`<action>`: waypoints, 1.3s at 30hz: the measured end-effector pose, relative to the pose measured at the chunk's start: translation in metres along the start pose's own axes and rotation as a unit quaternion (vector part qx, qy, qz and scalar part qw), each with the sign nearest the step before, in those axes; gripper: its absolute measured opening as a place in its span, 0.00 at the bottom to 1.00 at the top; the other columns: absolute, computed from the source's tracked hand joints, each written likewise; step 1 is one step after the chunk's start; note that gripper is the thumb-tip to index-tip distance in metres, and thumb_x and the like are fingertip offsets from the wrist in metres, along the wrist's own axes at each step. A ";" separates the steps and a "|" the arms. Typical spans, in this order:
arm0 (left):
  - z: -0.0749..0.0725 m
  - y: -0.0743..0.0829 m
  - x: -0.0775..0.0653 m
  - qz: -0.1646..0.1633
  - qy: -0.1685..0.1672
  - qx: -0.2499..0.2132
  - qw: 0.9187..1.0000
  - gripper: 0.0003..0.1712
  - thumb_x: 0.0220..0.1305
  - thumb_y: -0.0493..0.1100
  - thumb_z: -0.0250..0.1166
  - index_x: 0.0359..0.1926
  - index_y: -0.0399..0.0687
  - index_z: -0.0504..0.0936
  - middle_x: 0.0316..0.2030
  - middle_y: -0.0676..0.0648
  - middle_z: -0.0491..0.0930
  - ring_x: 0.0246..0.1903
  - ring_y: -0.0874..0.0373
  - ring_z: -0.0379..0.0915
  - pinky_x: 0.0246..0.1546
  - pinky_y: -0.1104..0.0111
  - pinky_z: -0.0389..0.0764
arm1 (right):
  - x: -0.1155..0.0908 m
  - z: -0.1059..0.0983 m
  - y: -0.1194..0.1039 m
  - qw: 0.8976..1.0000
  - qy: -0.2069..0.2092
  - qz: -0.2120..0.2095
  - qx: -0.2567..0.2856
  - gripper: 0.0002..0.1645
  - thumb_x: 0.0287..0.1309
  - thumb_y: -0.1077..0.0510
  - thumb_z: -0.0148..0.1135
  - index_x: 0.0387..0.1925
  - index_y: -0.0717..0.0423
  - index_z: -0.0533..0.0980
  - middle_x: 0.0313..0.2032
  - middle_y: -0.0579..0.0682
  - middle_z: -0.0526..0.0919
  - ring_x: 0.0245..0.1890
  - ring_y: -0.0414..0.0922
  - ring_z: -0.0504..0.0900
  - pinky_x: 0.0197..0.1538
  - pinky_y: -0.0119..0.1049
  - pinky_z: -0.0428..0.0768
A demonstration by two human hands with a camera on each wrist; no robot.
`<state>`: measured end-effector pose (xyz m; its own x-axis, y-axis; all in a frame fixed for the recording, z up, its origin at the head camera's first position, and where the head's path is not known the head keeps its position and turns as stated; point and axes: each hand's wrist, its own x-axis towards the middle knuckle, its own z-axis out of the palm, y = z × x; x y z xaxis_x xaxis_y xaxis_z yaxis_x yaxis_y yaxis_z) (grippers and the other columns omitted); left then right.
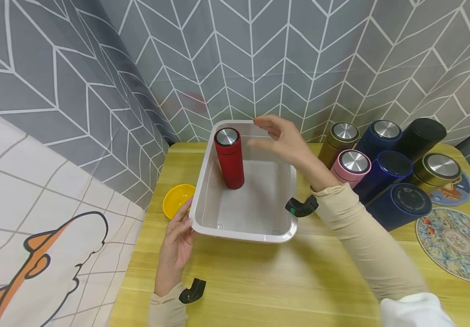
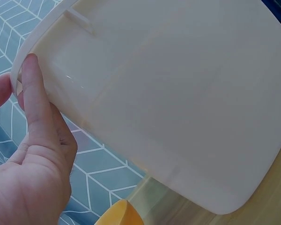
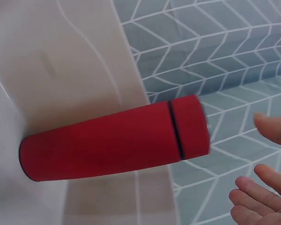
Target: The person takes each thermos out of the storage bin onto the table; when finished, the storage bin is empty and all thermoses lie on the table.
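Note:
A red thermos (image 1: 232,165) with a steel-topped lid stands upright in the back left part of a white plastic bin (image 1: 255,209). My left hand (image 1: 178,245) pinches the bin's rim at its front left corner, thumb and fingers on either side of the edge. In the left wrist view, the bin's outer wall (image 2: 178,103) is tilted beside those fingers. Over the bin's back right side hovers my right hand (image 1: 281,141), fingers spread and thumb apart, holding nothing. The right wrist view shows the red thermos (image 3: 107,143) with a gap between its lid and the fingertips.
Right of the bin several thermoses are grouped, among them a pink one (image 1: 351,168), a black one (image 1: 420,136) and a dark blue one (image 1: 402,206). Round patterned mats (image 1: 459,243) lie beside them. A yellow bowl (image 1: 175,200) sits left of the bin on the wooden table (image 1: 251,286).

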<state>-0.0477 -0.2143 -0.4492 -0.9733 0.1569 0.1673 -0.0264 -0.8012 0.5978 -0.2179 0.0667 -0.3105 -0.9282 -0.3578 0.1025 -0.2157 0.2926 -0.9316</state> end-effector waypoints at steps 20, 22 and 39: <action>-0.002 -0.001 -0.001 -0.001 -0.003 -0.004 1.000 0.30 0.73 0.24 0.35 0.70 0.38 0.68 0.62 0.42 0.76 0.54 0.55 0.81 0.53 0.70 0.86 | 0.045 0.049 0.029 0.992 -0.080 0.092 0.043 0.48 0.47 0.56 0.78 0.71 0.50 0.67 0.67 0.51 0.74 0.69 0.52 0.72 0.72 0.48 0.75; -0.002 -0.002 -0.001 -0.001 -0.006 -0.006 1.000 0.30 0.73 0.24 0.35 0.70 0.38 0.68 0.62 0.42 0.76 0.54 0.55 0.81 0.53 0.70 0.86 | 0.047 0.052 0.030 0.992 -0.083 0.088 0.038 0.48 0.47 0.55 0.78 0.70 0.48 0.67 0.65 0.49 0.76 0.67 0.50 0.73 0.71 0.48 0.76; 0.000 -0.001 -0.002 -0.003 -0.006 -0.010 1.000 0.30 0.73 0.24 0.34 0.70 0.38 0.68 0.62 0.42 0.76 0.54 0.54 0.82 0.53 0.69 0.86 | 0.048 0.058 0.028 0.994 -0.075 0.079 0.012 0.44 0.47 0.55 0.78 0.67 0.50 0.70 0.60 0.50 0.79 0.60 0.47 0.76 0.65 0.49 0.80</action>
<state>-0.0462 -0.2141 -0.4504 -0.9702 0.1688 0.1740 -0.0365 -0.8113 0.5835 -0.2506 0.0066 -0.3515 -0.8942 -0.4368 -0.0975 -0.0610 0.3348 -0.9403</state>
